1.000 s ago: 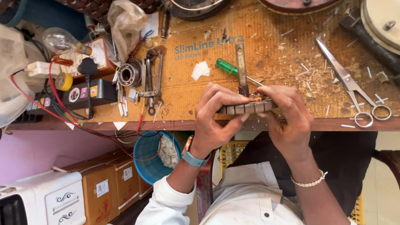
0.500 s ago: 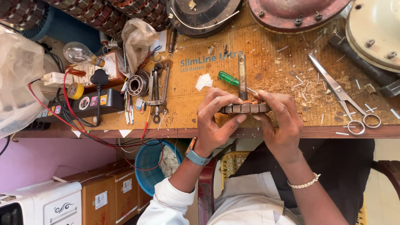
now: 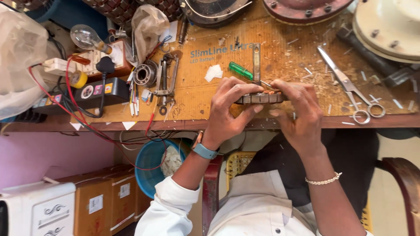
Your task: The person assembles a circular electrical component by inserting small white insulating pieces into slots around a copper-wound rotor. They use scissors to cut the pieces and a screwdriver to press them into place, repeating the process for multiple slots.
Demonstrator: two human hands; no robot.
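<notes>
At the far left of the surface point(image 3: 271, 116) we see a clear plastic bag point(image 3: 19, 57), a light bulb point(image 3: 85, 37) lying beside a white switch board point(image 3: 94, 61), and a black power strip point(image 3: 94, 91) with red wires point(image 3: 65, 113) trailing over the near edge. Just right of these lie a steel ball bearing point(image 3: 144, 74) and a metal puller tool point(image 3: 165, 81). Below the surface, near us, a blue bucket point(image 3: 148, 164) sits beside brown cardboard boxes point(image 3: 94, 201).

In the middle, our left hand point(image 3: 229, 109) is closed around the left end of a small dark segmented block point(image 3: 259, 98), fingers curled over its top and thumb underneath. It wears a blue wristband point(image 3: 204, 150). The block is held level just above the near edge of the surface, between both hands. Just beyond it lie a green-handled screwdriver point(image 3: 240, 71), a scrap of white paper point(image 3: 213, 72) and a flat metal strip point(image 3: 256, 61).

Our right hand point(image 3: 299, 111) grips the block's right end, fingers wrapped over the top; a beaded bracelet point(image 3: 323, 179) circles the wrist. We cannot tell whether the screwdriver's tip touches the block.

Farther right, scissors point(image 3: 350, 87) lie open among wood shavings point(image 3: 315, 74). At the far right sit a dark red flanged metal cover point(image 3: 306, 8) and a cream round housing point(image 3: 389, 26).
</notes>
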